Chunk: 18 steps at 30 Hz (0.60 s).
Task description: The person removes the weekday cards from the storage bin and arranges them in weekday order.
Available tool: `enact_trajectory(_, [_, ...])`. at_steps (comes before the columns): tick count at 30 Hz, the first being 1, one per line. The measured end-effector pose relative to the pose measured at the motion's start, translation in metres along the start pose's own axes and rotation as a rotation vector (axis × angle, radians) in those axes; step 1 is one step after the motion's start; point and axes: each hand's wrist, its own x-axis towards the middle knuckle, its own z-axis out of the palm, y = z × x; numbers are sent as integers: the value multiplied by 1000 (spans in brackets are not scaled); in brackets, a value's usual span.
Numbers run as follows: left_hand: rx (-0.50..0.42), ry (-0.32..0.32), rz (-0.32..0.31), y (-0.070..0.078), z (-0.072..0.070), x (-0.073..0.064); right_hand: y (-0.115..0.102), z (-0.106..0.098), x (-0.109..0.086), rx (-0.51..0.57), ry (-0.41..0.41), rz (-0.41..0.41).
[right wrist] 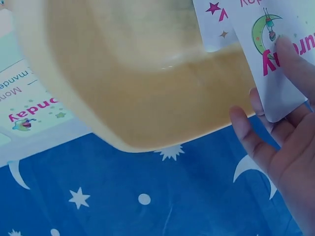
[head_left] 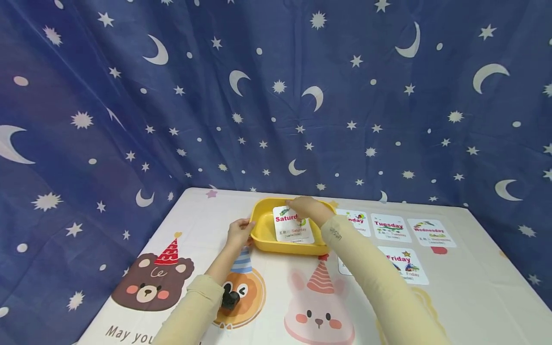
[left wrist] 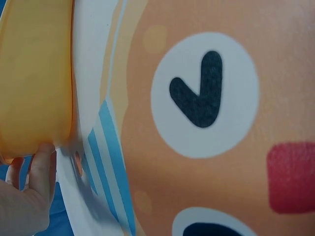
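A yellow plastic tray (head_left: 276, 247) with rounded corners stands at the back middle of the table. My left hand (head_left: 238, 234) grips its left end, and the left wrist view shows fingers (left wrist: 42, 169) against the tray's outer side. Over the tray my right hand (head_left: 307, 209) pinches a white card (head_left: 295, 235) printed "Saturday" by its top edge, tilted toward me. In the right wrist view the thumb lies on the card's printed face, with fingers behind it. Another printed card (right wrist: 212, 27) shows inside the tray, partly covered by the Saturday card.
Right of the tray lie the Monday card (head_left: 361, 225), Tuesday card (head_left: 391, 229) and Wednesday card (head_left: 431, 233) in a row. Nearer me are the Friday card (head_left: 407, 268) and a card (head_left: 343, 268) mostly hidden by my right sleeve. A blue star-patterned curtain (head_left: 276, 158) hangs behind the table.
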Motion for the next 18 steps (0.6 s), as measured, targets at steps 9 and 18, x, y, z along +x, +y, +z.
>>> enact_trajectory(9, [11,6,-4,0,0,-3,8,-4,-9,-179,-16,-116])
enact_trajectory(18, [19,-5,-8,3,0,-2,16,-10,-21,-217,73,-315])
